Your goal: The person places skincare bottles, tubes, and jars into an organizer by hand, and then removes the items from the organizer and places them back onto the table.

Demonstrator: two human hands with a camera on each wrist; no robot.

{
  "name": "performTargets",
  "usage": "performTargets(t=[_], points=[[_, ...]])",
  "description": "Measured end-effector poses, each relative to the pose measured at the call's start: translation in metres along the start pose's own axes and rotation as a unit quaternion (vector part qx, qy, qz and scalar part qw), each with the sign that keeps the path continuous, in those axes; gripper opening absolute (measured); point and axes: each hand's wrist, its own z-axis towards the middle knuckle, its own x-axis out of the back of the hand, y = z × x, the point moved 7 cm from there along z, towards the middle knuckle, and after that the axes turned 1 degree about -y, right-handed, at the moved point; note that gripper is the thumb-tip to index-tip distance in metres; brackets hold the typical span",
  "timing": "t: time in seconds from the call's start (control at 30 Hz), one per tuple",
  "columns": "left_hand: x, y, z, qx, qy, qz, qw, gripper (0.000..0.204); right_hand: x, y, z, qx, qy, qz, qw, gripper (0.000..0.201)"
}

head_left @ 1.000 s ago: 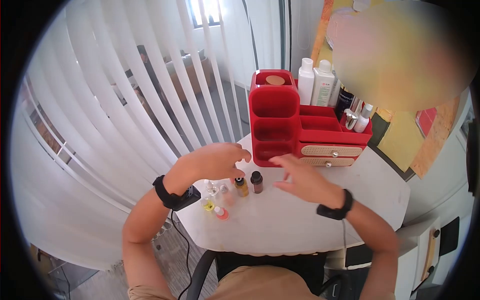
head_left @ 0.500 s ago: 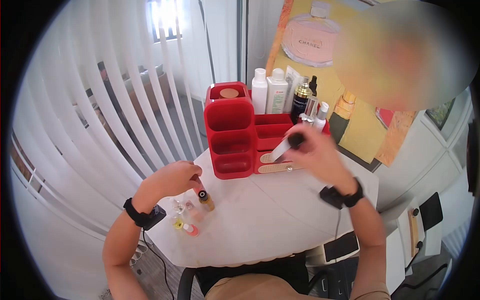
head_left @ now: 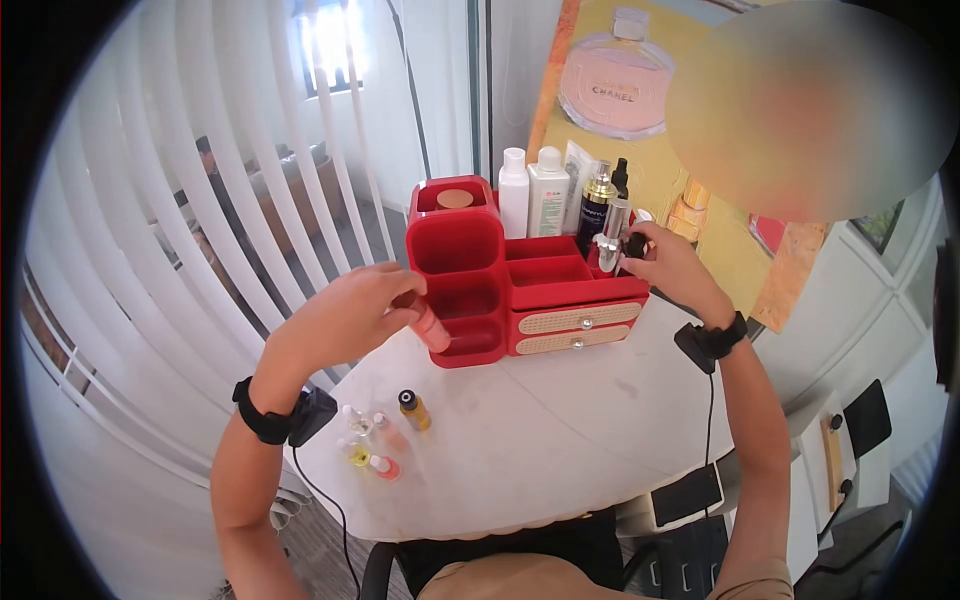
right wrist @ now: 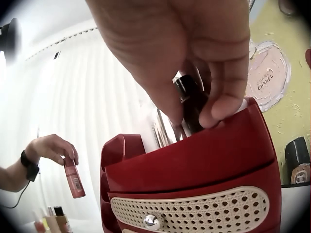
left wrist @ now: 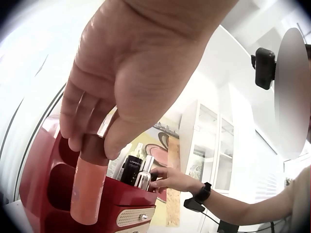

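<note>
The head camera looks down from above; both wrist cameras look up closely, sharing the red organizer at 12 o'clock.

The white marbled tabletop carries a red plastic organiser with two woven-front drawers at 12 o'clock and a cluster of small glass bottles at 9 o'clock.

The red organizer blocks the back of the bench, with tall bottles crowding behind it. Small bottles cluster near the bench's left edge. The bench's middle and right lie open.
</note>
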Motion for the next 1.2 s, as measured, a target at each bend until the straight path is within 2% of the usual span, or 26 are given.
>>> performTargets(t=[0.03,0.1,0.17,0.23,0.3,0.37,0.43,0.53,0.6,0.63,0.7,0.83,0.9,1.03,1.1,1.13,1.2], points=[[0.003,0.003,0.004,-0.002,0.009,0.001,1.000,0.022,0.001,-0.001,-0.004,0.001,-0.002,0.001,1.000,0.042],[0.011,0.011,0.015,-0.010,0.030,-0.006,0.999,0.022,0.017,-0.010,-0.015,0.038,0.110,-0.014,0.993,0.043],[0.017,0.019,0.032,-0.015,0.052,-0.013,0.998,0.022,0.018,-0.032,-0.028,0.041,0.127,-0.048,0.990,0.040],[0.026,0.036,0.050,-0.106,0.139,-0.002,0.985,0.021,0.007,-0.055,-0.040,0.112,0.133,0.027,0.984,0.038],[0.025,0.044,0.079,-0.132,0.139,-0.002,0.981,0.021,-0.020,-0.083,-0.053,0.118,0.042,0.092,0.988,0.033],[0.026,0.054,0.104,-0.184,0.173,0.009,0.968,0.022,-0.049,-0.103,-0.064,0.166,-0.026,0.153,0.974,0.033],[0.020,0.054,0.131,-0.146,0.118,-0.020,0.982,0.023,-0.074,-0.122,-0.073,0.195,-0.080,0.160,0.964,0.033],[0.010,0.049,0.158,-0.155,0.119,-0.006,0.981,0.023,-0.110,-0.140,-0.085,0.237,-0.168,0.156,0.944,0.033],[0.006,0.050,0.167,-0.159,0.144,0.072,0.974,0.020,-0.128,-0.150,-0.093,0.260,-0.223,0.129,0.930,0.029],[0.005,0.050,0.166,-0.156,0.142,0.072,0.975,0.020,-0.132,-0.152,-0.092,0.260,-0.225,0.133,0.929,0.029],[-0.006,0.046,0.172,-0.099,0.050,0.049,0.993,0.019,-0.141,-0.159,-0.096,0.287,-0.250,0.121,0.917,0.027],[-0.026,0.030,0.190,-0.104,0.016,0.095,0.990,0.019,-0.153,-0.152,-0.090,0.276,-0.271,0.134,0.912,0.027],[-0.035,0.027,0.184,-0.054,-0.057,0.073,0.994,0.020,-0.156,-0.153,-0.089,0.296,-0.269,0.145,0.905,0.024],[-0.034,0.027,0.175,-0.048,-0.055,0.137,0.988,0.020,-0.169,-0.147,-0.085,0.290,-0.259,0.143,0.910,0.027],[-0.015,0.034,0.160,-0.141,0.136,0.158,0.968,0.022,-0.179,-0.140,-0.082,0.264,-0.251,0.129,0.922,0.039],[-0.011,0.032,0.150,-0.138,0.137,0.157,0.968,0.022,-0.185,-0.138,-0.081,0.265,-0.253,0.129,0.921,0.039],[0.007,0.037,0.115,-0.168,0.162,0.108,0.967,0.024,-0.192,-0.135,-0.076,0.244,-0.207,0.151,0.935,0.047]])
